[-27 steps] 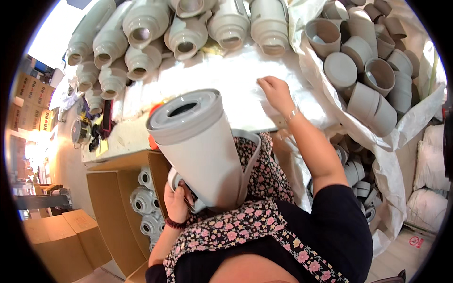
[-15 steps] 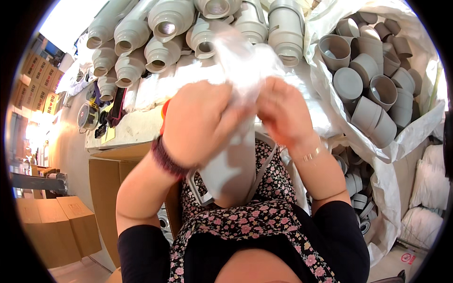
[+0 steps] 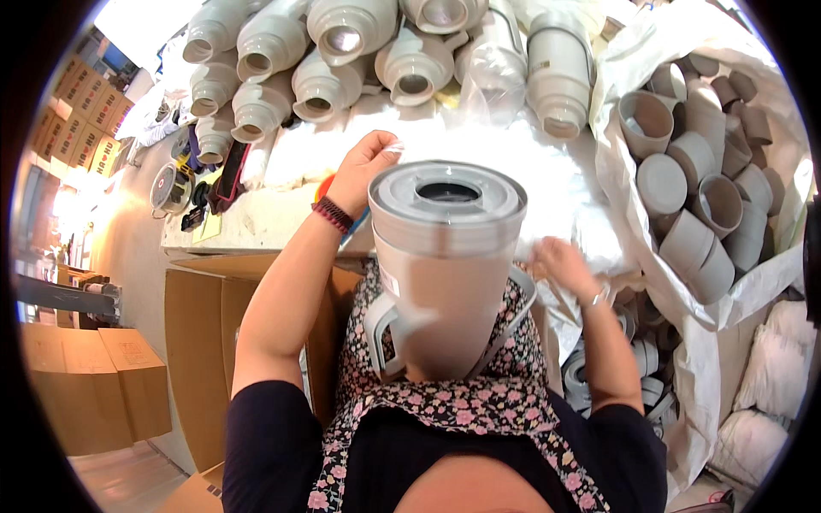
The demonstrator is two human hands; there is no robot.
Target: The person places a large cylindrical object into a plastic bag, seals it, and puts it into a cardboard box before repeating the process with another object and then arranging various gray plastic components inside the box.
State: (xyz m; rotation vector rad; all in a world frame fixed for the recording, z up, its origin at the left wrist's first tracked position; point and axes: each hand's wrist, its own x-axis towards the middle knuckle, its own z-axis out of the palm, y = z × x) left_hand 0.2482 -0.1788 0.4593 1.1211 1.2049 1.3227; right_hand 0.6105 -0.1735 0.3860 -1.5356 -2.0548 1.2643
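A light grey vacuum jug (image 3: 445,291) stands on my lap between my forearms, its wide end up. That end has a round dark opening in a ridged disc, and a handle (image 3: 389,338) juts from its left side. Neither hand is on the jug. My left hand (image 3: 363,175) is beyond its left edge, over the table, thumb and fingers pinched; something small and whitish shows at the fingertips. My right hand (image 3: 564,265) hangs to the right of the jug, blurred, its fingers seemingly curled. A crumpled clear plastic bag (image 3: 494,90) lies against the jugs at the back.
Several grey jugs (image 3: 342,30) lie stacked along the back of the table (image 3: 224,235). Shiny plastic covers its middle. On the right, a white sack (image 3: 617,162) holds many grey cups (image 3: 660,184). An open cardboard box (image 3: 201,342) stands left of my lap.
My hands have come apart from the clear plastic they held above the jug. The left moved forward, the right moved outward and down. The jug's upper end is now uncovered.
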